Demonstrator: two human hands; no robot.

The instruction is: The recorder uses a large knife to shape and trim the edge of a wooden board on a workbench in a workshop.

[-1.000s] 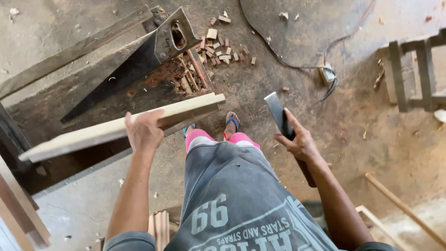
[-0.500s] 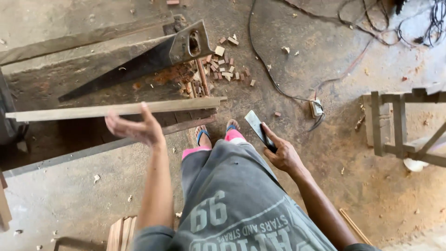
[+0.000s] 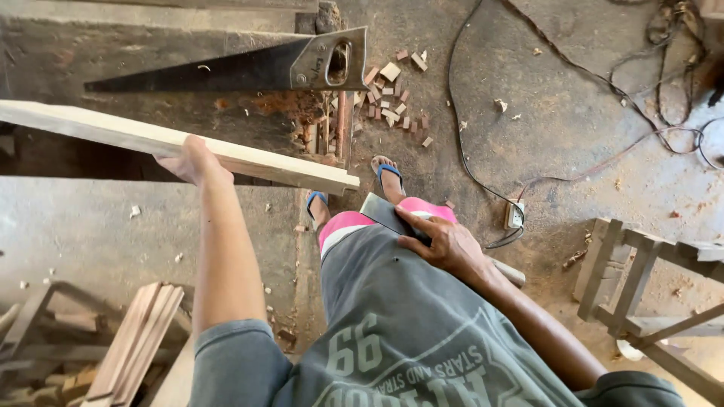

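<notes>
Ahead of you a dark-bladed handsaw with a grey metal handle (image 3: pixel 249 68) lies flat on the worn dark wooden bench (image 3: pixel 113 41). Just right of its handle, small pale wooden offcut blocks (image 3: pixel 392 94) are scattered on the dusty concrete floor (image 3: pixel 558 113). A black electric cable (image 3: pixel 483 151) snakes across that floor to a white socket box (image 3: pixel 515 215). At your far right stands a grey wooden slatted frame (image 3: pixel 633 271); at lower left, a bundle of reddish wooden slats (image 3: pixel 139 332) leans.
</notes>
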